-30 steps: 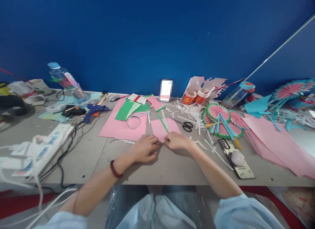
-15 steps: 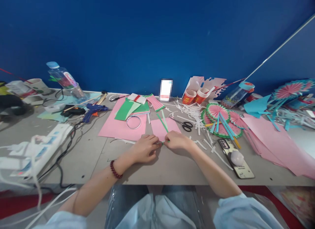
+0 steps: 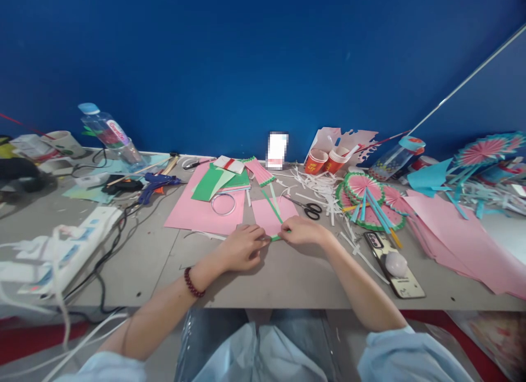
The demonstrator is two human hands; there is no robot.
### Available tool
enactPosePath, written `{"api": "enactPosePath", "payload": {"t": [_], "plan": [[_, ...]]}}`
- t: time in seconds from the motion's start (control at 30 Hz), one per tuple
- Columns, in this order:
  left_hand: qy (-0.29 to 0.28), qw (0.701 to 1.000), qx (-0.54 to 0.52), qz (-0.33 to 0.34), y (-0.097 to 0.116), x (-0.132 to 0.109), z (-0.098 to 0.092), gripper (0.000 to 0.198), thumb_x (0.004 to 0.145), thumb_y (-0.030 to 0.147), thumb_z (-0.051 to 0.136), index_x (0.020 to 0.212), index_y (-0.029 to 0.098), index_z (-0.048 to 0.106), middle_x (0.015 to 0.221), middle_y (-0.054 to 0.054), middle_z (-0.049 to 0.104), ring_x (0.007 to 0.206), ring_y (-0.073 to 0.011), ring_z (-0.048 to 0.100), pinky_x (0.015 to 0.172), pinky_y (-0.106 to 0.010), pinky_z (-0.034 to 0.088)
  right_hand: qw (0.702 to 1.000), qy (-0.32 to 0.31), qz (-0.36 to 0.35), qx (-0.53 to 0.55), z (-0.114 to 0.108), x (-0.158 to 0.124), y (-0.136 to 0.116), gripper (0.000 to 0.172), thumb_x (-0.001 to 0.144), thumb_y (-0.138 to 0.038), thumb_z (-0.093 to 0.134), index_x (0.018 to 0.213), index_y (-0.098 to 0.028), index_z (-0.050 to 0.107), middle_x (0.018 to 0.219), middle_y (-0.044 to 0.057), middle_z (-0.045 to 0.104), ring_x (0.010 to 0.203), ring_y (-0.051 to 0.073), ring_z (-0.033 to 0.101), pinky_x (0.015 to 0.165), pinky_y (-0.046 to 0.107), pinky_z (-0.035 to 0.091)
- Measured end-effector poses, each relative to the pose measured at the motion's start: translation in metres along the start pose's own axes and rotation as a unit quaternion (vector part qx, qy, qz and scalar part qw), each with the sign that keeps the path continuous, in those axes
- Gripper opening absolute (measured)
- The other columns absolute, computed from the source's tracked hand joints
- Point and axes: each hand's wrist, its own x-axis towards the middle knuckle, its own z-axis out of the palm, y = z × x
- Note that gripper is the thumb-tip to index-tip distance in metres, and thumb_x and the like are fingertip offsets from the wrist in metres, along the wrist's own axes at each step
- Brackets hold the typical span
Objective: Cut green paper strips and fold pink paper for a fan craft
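Observation:
A thin green paper strip (image 3: 275,238) runs along the near edge of a small pink sheet (image 3: 265,212). My left hand (image 3: 245,247) rests on the table with curled fingers pressing the strip's left end. The fingers of my right hand (image 3: 299,230) are pinched on the strip's other part. Another length of green strip (image 3: 271,204) slants from the back down to my right hand. Behind my left hand lie a larger pink sheet (image 3: 181,209), green paper pieces (image 3: 202,186) and a clear ring (image 3: 223,204).
Black-handled scissors (image 3: 313,210) lie beyond my right hand, near white paper scraps (image 3: 324,187). Pink and green paper fans (image 3: 364,193) and a phone (image 3: 400,275) are at the right. A power strip (image 3: 82,245) and blue glue gun (image 3: 154,187) are at the left.
My right hand has moved slightly to the right, and more of the green strip shows between my hands. My left hand has stayed in place.

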Motion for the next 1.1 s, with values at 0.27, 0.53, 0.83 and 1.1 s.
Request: {"api": "enactPosePath", "payload": {"t": [0.27, 0.53, 0.83, 1.1], "plan": [[0.002, 1.000, -0.001, -0.001, 0.000, 0.000, -0.001, 0.037, 0.077, 0.018, 0.049, 0.113, 0.020, 0.059, 0.105, -0.008, 0.058, 0.102, -0.0224, 0.052, 0.087, -0.036, 0.041, 1.000, -0.006, -0.008, 0.019, 0.002, -0.001, 0.001, 0.030, 0.088, -0.035, 0.045, 0.084, -0.018, 0.069, 0.085, 0.007, 0.070, 0.069, 0.014, 0.058, 0.052, 0.024, 0.026], [0.015, 1.000, -0.005, 0.002, 0.000, 0.000, 0.001, 0.038, 0.076, 0.016, 0.049, 0.112, 0.018, 0.060, 0.105, -0.008, 0.060, 0.103, -0.0224, 0.054, 0.088, -0.036, 0.043, 1.000, 0.019, 0.002, -0.001, 0.006, -0.004, -0.003, 0.031, 0.090, -0.032, 0.043, 0.093, -0.018, 0.070, 0.096, 0.010, 0.070, 0.079, 0.018, 0.062, 0.058, 0.025, 0.031], [0.038, 0.999, -0.031, 0.024, 0.000, 0.000, 0.004, 0.040, 0.076, 0.013, 0.046, 0.114, 0.016, 0.058, 0.124, -0.009, 0.059, 0.113, -0.0228, 0.054, 0.098, -0.034, 0.043, 0.999, 0.032, 0.012, -0.013, 0.009, -0.005, -0.007, 0.027, 0.089, -0.028, 0.044, 0.090, -0.018, 0.069, 0.096, 0.011, 0.070, 0.084, 0.020, 0.064, 0.060, 0.026, 0.033], [0.019, 0.999, -0.030, 0.010, 0.003, 0.003, 0.003, 0.041, 0.075, 0.016, 0.047, 0.115, 0.017, 0.055, 0.118, -0.010, 0.059, 0.110, -0.0233, 0.054, 0.095, -0.035, 0.044, 0.999, 0.036, 0.022, -0.030, 0.009, -0.007, -0.011, 0.031, 0.090, -0.029, 0.042, 0.095, -0.016, 0.069, 0.101, 0.013, 0.069, 0.090, 0.023, 0.064, 0.065, 0.027, 0.039]]}}
